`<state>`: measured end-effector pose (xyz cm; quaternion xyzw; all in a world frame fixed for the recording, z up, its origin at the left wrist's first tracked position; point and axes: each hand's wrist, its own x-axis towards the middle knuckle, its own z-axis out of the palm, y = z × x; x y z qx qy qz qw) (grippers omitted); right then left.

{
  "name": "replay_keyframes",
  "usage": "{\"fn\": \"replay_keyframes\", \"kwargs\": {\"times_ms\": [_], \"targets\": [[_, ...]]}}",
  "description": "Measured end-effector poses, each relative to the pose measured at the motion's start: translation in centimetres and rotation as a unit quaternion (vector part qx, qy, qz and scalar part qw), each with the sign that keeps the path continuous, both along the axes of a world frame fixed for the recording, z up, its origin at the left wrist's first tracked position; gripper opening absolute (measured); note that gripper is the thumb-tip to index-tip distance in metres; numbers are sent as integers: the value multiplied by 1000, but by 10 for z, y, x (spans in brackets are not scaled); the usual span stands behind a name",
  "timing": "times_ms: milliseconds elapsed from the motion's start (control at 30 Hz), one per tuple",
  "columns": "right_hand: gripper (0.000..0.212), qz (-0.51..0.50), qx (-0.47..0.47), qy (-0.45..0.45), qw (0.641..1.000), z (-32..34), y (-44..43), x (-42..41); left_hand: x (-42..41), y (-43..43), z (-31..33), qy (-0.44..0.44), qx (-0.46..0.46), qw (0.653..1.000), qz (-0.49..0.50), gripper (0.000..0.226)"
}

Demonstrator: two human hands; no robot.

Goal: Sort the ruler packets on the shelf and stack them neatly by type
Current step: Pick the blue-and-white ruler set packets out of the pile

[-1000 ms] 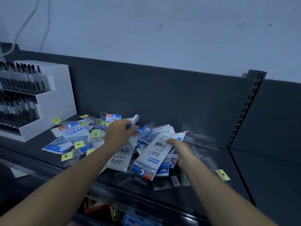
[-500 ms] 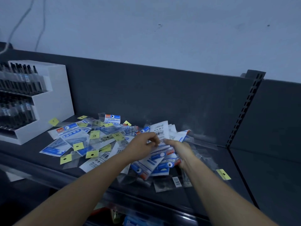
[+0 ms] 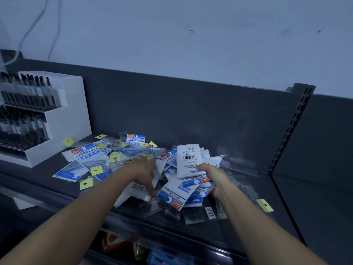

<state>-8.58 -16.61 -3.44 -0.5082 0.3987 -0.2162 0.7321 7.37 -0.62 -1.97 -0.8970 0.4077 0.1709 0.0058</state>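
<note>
The blue-and-white packets read "GEOMETRIC" beside a red logo, and the white back topping my bundle [image 3: 189,159] carries a barcode. My right grip [image 3: 214,180] is clamped on that bundle, just right of the loose pile [image 3: 91,161] on the shelf [image 3: 248,226]. My left grip [image 3: 142,172] rests on the pile, clamped or not I cannot tell; the packets overlap too much to count.
</note>
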Motion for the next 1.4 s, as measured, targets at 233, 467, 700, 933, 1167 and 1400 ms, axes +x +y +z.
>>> {"fn": "replay_keyframes", "kwargs": {"times_ms": [233,467,700,933,1167,1400], "targets": [[16,-9,10,-24,1000,-4,-2,-2,-7,6,18,174,-195,962,84,113],[27,-31,22,-37,999,-3,-5,-10,-27,-5,35,371,-332,867,42,67],[41,-68,23,-39,997,2,-9,-25,-40,-25,30,325,-417,844,94,63],[41,-127,8,-72,989,8,-11,-41,-34,-32,42,281,-613,717,175,53],[39,-143,7,-91,985,15,-9,-55,-56,-45,51,441,-632,605,200,57],[32,-117,12,-132,984,23,-11,-74,-88,-74,18,495,-527,664,193,42]]}}
